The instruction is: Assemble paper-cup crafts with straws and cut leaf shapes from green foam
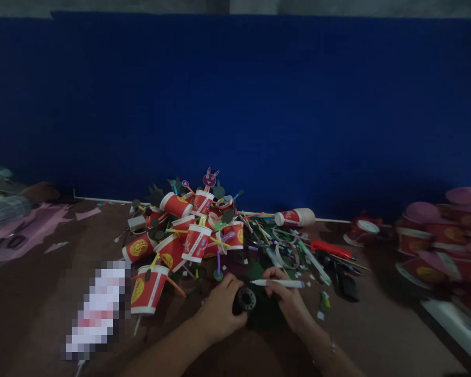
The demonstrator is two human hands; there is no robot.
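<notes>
Clasping a dark ring [247,299] with the left grip [223,306], thumb and fingers curled about it, at the near right of the cup pile [196,243] on the brown bench [392,324]. Holding a white marker [292,284] in the right grip [287,302], pinched between thumb and fingers, farther right of the cup pile, tip aimed left, close above the ring. Cannot tell of any contact between tip and ring. Can see a rabbit-faced cutout [210,179] atop the cup pile. Right of the cup pile, can see a red tool [332,248] and, toward the back, a nested cup stack [294,217] on its side; well to the right, pink-topped cups [415,242]. Well left of the cup pile, can make out a pink sheet [35,225] and another person's hand [43,192], both blurred. Behind the cup pile, can see a blue panel [235,104]
</notes>
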